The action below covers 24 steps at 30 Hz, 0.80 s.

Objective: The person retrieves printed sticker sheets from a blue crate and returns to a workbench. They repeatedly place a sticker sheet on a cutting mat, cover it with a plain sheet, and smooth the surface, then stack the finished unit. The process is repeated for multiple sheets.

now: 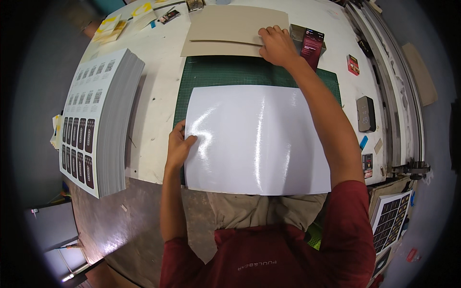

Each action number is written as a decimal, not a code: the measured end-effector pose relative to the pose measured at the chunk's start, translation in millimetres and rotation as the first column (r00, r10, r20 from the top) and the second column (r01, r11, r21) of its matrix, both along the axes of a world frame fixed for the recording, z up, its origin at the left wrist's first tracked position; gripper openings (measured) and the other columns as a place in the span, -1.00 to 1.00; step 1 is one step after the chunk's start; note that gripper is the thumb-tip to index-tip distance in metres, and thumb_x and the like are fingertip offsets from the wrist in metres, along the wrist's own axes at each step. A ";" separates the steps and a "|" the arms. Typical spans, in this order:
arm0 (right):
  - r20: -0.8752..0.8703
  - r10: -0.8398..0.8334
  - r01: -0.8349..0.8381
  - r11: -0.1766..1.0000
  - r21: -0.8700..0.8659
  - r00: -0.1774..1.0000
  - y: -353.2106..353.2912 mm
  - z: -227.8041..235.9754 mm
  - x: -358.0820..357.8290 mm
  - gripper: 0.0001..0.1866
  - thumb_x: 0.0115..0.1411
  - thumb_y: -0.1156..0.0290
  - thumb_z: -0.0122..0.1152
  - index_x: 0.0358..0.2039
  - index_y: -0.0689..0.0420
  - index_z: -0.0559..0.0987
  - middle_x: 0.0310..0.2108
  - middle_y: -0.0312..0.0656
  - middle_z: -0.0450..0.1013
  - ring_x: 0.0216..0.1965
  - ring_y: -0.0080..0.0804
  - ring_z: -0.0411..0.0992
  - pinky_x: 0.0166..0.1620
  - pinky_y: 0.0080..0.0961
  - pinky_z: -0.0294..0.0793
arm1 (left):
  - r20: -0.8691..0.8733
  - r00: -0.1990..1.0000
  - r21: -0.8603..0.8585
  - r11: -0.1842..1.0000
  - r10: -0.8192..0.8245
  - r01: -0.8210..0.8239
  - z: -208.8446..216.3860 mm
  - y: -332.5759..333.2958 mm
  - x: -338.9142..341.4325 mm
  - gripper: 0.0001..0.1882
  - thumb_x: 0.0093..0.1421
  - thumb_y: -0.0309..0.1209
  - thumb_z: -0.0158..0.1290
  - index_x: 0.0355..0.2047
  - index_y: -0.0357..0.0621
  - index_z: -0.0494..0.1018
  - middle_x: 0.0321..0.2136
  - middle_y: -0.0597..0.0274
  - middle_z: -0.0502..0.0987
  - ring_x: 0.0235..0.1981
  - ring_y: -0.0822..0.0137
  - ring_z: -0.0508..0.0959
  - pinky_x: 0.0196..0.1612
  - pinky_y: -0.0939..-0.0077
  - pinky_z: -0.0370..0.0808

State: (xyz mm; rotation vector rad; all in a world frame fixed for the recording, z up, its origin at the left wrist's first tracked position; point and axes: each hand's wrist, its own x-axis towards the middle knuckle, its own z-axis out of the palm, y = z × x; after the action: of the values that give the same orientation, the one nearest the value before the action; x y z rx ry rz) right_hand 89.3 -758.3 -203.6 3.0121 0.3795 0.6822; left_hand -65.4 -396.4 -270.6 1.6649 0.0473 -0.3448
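A large glossy white sheet point(230, 139) lies in front of me over a green cutting mat point(216, 72), its near edge reaching past the table toward my lap. My left hand point(178, 148) pinches its left edge, thumb on top and fingers partly hidden beyond the edge. Stretched across to the far side, my right hand point(279, 45) is closed on the right edge of a beige cardboard sheet point(235, 26). Another beige board point(216, 49) shows under that sheet. The fingertips of my right hand are curled and partly out of sight.
At left stands a tall stack of printed sheets point(101, 120). A dark red box point(312, 48) sits beside my right hand. Farther right are a small red box point(353, 65), a black digital clock point(366, 114) and a long metal rail point(398, 86). Yellow-stained papers point(109, 29) lie far left.
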 end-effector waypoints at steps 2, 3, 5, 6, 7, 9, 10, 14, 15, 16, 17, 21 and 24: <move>-0.038 0.038 -0.041 0.994 -0.100 0.999 -1.9 4.4 -0.5 -0.67 -0.04 0.45 0.23 -0.19 0.17 0.57 -0.20 -0.10 0.52 -0.01 -0.19 0.40 0.03 -0.19 0.33 | 0.014 1.000 0.026 0.999 0.018 -0.018 -0.3 -0.6 0.8 -0.40 0.02 -0.66 0.00 0.14 -0.50 0.27 -0.16 -0.04 0.56 -0.25 0.33 0.58 -0.17 0.53 0.52; 0.014 0.097 -0.094 0.981 -0.167 0.995 -1.6 5.2 -0.7 -0.70 -0.03 0.45 0.23 -0.22 0.18 0.58 -0.24 -0.12 0.53 -0.05 -0.22 0.42 0.00 -0.22 0.36 | 0.045 0.998 0.043 0.998 0.034 -0.036 -3.2 0.0 0.5 -0.42 0.05 -0.65 0.03 0.14 -0.50 0.28 -0.15 -0.05 0.57 -0.25 0.33 0.58 -0.17 0.52 0.51; 0.100 0.207 -0.167 0.936 -0.311 0.973 -4.6 4.1 -5.9 -0.76 -0.03 0.45 0.23 -0.28 0.18 0.59 -0.33 -0.15 0.54 -0.13 -0.27 0.47 -0.06 -0.28 0.41 | 0.102 0.993 0.094 0.994 0.053 -0.062 -4.4 0.2 -0.7 -0.43 0.09 -0.58 0.09 0.14 -0.47 0.29 -0.12 -0.06 0.56 -0.22 0.32 0.56 -0.16 0.49 0.49; 0.176 0.180 -0.121 0.946 -0.301 0.968 -2.9 4.8 -13.4 -0.78 -0.02 0.44 0.22 -0.31 0.19 0.60 -0.37 -0.17 0.54 -0.19 -0.30 0.48 -0.12 -0.33 0.43 | 0.130 0.990 0.126 0.989 0.062 -0.079 -3.9 2.6 -2.9 -0.42 0.11 -0.53 0.13 0.15 -0.45 0.30 -0.09 -0.05 0.55 -0.19 0.31 0.55 -0.14 0.46 0.48; 0.251 0.150 -0.074 0.955 -0.288 0.956 -0.1 2.1 -25.3 -0.79 -0.01 0.44 0.21 -0.33 0.20 0.60 -0.41 -0.19 0.54 -0.25 -0.32 0.50 -0.18 -0.38 0.45 | 0.158 0.985 0.157 0.983 0.070 -0.095 -3.2 4.3 -4.6 -0.42 0.13 -0.48 0.17 0.15 -0.42 0.31 -0.06 -0.04 0.54 -0.16 0.29 0.54 -0.13 0.44 0.47; 0.380 0.091 -0.009 0.977 -0.212 0.920 7.0 3.3 -56.7 -0.77 0.00 0.44 0.23 -0.30 0.23 0.61 -0.50 -0.20 0.53 -0.46 -0.37 0.52 -0.40 -0.51 0.47 | 0.256 0.958 0.316 0.926 0.128 -0.208 -1.0 6.8 -10.6 -0.40 0.14 -0.39 0.22 0.15 -0.41 0.33 -0.02 -0.02 0.51 -0.06 0.30 0.48 -0.12 0.47 0.46; 0.451 0.079 -0.006 0.987 -0.161 0.889 9.7 10.1 -75.9 -0.76 0.00 0.46 0.23 -0.28 0.24 0.61 -0.51 -0.20 0.52 -0.47 -0.38 0.52 -0.41 -0.49 0.47 | 0.308 0.939 0.388 0.881 0.153 -0.270 -0.2 8.1 -14.0 -0.39 0.15 -0.34 0.24 0.15 -0.40 0.34 0.00 -0.01 0.49 -0.01 0.30 0.45 -0.11 0.48 0.45; 0.613 0.054 -0.082 0.996 0.019 0.788 4.2 58.6 -152.1 -0.68 0.02 0.55 0.24 -0.16 0.29 0.60 -0.50 -0.15 0.53 -0.46 -0.35 0.53 -0.35 -0.48 0.53 | 0.343 0.916 0.370 0.866 0.208 -0.335 7.6 15.4 -31.6 -0.41 0.17 -0.26 0.24 0.12 -0.36 0.38 0.02 0.00 0.48 0.02 0.26 0.43 -0.06 0.45 0.40; 0.547 0.011 -0.162 0.960 0.228 0.837 -4.8 66.2 -176.9 -0.69 0.06 0.55 0.24 -0.13 0.30 0.59 -0.42 -0.13 0.55 -0.39 -0.36 0.55 -0.29 -0.51 0.54 | 0.341 0.912 0.337 0.876 0.229 -0.346 9.4 14.0 -36.2 -0.45 0.16 -0.28 0.25 0.09 -0.30 0.42 0.00 0.06 0.50 -0.01 0.26 0.46 -0.02 0.38 0.38; 0.474 -0.016 -0.212 0.881 0.423 0.881 -17.3 72.7 -203.8 -0.69 0.10 0.55 0.24 -0.10 0.31 0.58 -0.34 -0.11 0.58 -0.33 -0.37 0.56 -0.22 -0.54 0.55 | 0.337 0.916 0.318 0.889 0.220 -0.330 12.3 10.3 -39.4 -0.46 0.16 -0.28 0.25 0.09 -0.30 0.42 0.00 0.06 0.51 -0.01 0.25 0.46 -0.01 0.38 0.38; 0.407 -0.074 -0.254 0.678 0.690 0.910 -31.8 71.5 -227.5 -0.68 0.14 0.53 0.25 -0.08 0.32 0.57 -0.25 -0.09 0.57 -0.24 -0.39 0.55 -0.16 -0.54 0.54 | 0.339 0.915 0.294 0.900 0.217 -0.322 15.9 6.6 -42.3 -0.47 0.17 -0.28 0.25 0.08 -0.30 0.43 0.00 0.06 0.51 0.00 0.25 0.46 -0.01 0.37 0.39; 0.241 -0.294 -0.107 0.408 0.907 0.925 -73.2 76.3 -297.3 -0.63 0.19 0.55 0.27 0.02 0.34 0.52 -0.08 -0.09 0.52 -0.05 -0.43 0.48 0.00 -0.53 0.47 | 0.360 0.917 0.209 0.943 0.172 -0.259 24.6 -10.3 -56.3 -0.53 0.19 -0.36 0.21 0.07 -0.31 0.43 0.03 0.03 0.50 0.04 0.22 0.48 0.03 0.39 0.41; 0.111 -0.348 -0.039 0.207 0.978 0.931 -108.4 61.4 -325.2 -0.59 0.18 0.57 0.28 0.06 0.35 0.49 -0.09 -0.09 0.52 -0.05 -0.46 0.47 0.05 -0.57 0.43 | 0.447 0.894 0.257 0.953 0.032 -0.163 31.7 -31.1 -64.7 -0.57 0.19 -0.41 0.20 0.05 -0.28 0.45 0.00 0.05 0.54 -0.01 0.21 0.53 0.05 0.37 0.43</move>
State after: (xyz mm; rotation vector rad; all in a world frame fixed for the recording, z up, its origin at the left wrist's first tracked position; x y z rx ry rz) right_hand -235.9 -866.7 -142.2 3.7284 -0.7426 2.0172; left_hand -130.1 -427.5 -238.9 1.9892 -0.1629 0.1305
